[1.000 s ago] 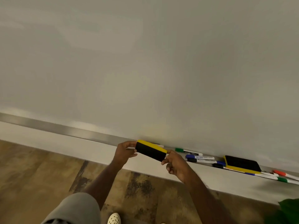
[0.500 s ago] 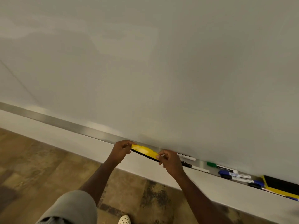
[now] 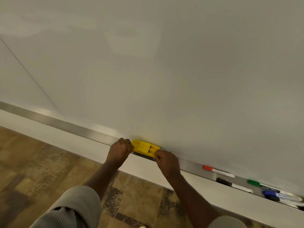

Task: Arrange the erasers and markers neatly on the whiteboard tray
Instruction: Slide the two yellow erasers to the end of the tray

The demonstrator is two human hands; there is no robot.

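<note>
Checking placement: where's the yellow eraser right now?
Head view, lower centre: the eraser sits yellow side up on the tray against the whiteboard, held between left hand and right hand, left of the red marker.

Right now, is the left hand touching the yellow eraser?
Touching. The head view shows the left hand holding the yellow eraser's left end, fingers curled over its edge, while the right hand pinches the other end on the tray.

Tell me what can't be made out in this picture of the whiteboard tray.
Head view, the only one:
- Black felt underside of the yellow plastic eraser: mostly hidden by its body and both hands, left hand, right hand.
- Fingertips: curled behind the eraser.
- Blue-capped marker and its neighbours: cut off by the right edge.
- Marker labels: too blurred to read.
</note>
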